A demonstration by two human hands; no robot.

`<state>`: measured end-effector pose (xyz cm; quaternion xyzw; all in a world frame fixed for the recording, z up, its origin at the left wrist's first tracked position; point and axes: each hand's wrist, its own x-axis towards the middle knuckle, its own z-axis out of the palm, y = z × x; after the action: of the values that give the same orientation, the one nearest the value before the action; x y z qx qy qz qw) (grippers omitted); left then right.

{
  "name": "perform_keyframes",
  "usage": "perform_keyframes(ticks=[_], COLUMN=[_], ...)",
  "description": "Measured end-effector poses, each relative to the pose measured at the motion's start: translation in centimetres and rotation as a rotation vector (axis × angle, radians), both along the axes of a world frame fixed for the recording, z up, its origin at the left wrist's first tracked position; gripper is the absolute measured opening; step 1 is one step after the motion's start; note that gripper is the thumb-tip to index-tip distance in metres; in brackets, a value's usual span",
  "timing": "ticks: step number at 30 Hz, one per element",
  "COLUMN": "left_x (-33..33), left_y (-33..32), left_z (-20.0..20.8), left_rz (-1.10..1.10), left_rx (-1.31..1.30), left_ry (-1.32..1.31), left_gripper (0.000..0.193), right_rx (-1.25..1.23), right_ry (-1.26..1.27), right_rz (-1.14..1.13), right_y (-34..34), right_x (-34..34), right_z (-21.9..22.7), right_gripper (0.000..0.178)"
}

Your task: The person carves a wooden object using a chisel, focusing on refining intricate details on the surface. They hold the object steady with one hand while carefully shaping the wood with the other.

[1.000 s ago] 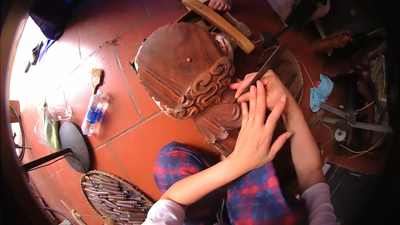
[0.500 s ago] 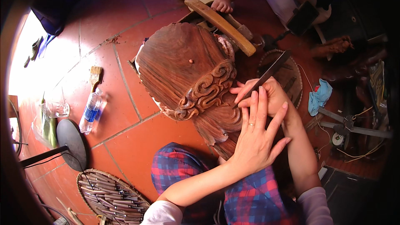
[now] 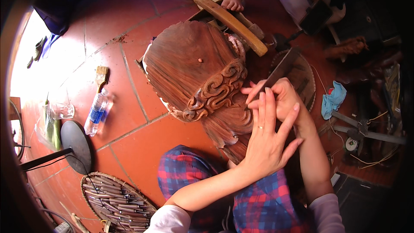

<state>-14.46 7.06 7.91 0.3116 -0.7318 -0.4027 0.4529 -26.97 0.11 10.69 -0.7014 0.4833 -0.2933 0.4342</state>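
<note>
A large brown wood carving (image 3: 183, 67) lies before me, with a broad smooth-grained panel and a band of raised scrolls (image 3: 217, 87). My right hand (image 3: 284, 99) is closed around a long, dark, flat file-like tool (image 3: 282, 67), its wide end pointing up and away to the right. The tool's lower end is hidden by the fingers near the carving's lower right part. My left hand (image 3: 268, 140), with a ring on one finger, reaches across with its fingers stretched out. Its fingertips meet the tool and right hand.
At left are a bottle (image 3: 97, 113), a brush (image 3: 101, 77), a glass (image 3: 64, 111) and a round black base (image 3: 76, 146). A woven tray of carving tools (image 3: 118, 200) sits lower left. Beyond lie a wooden bar (image 3: 230, 23) and another person's foot (image 3: 233, 1). A blue cloth (image 3: 334, 99) is at right.
The tool has shifted slightly in my right hand's grip and looks blurred, its lower end now out of sight. Both hands keep nearly the same pose. The whole view has shifted slightly.
</note>
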Motion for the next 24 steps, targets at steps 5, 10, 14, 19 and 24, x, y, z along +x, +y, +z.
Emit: perform_keyframes(ticks=[5, 10, 14, 19, 24], left_x=[0.4, 2.0, 4.0, 4.0, 3.2], left_y=[-0.2, 0.5, 0.1, 0.0, 2.2], left_z=[-0.6, 1.5, 2.8, 2.3, 4.2], left_rz=[-0.023, -0.202, -0.142, 0.016, -0.213], left_rx=[-0.02, -0.088, -0.106, 0.028, 0.27], left_ry=[-0.08, 0.24, 0.171, -0.48, 0.02], left_gripper=[0.073, 0.058, 0.049, 0.057, 0.036], right_rx=[0.065, -0.038, -0.113, -0.166, -0.142], right_ry=[0.009, -0.459, -0.656, -0.727, -0.387], right_rz=[-0.25, -0.409, -0.579, -0.674, -0.599], right_y=[0.7, 5.0, 8.0, 7.6, 7.3], right_x=[0.7, -0.2, -2.6, -2.6, -2.4], right_z=[-0.1, 1.0, 1.2, 2.4, 4.5], right_gripper=[0.006, 0.011, 0.013, 0.029, 0.055])
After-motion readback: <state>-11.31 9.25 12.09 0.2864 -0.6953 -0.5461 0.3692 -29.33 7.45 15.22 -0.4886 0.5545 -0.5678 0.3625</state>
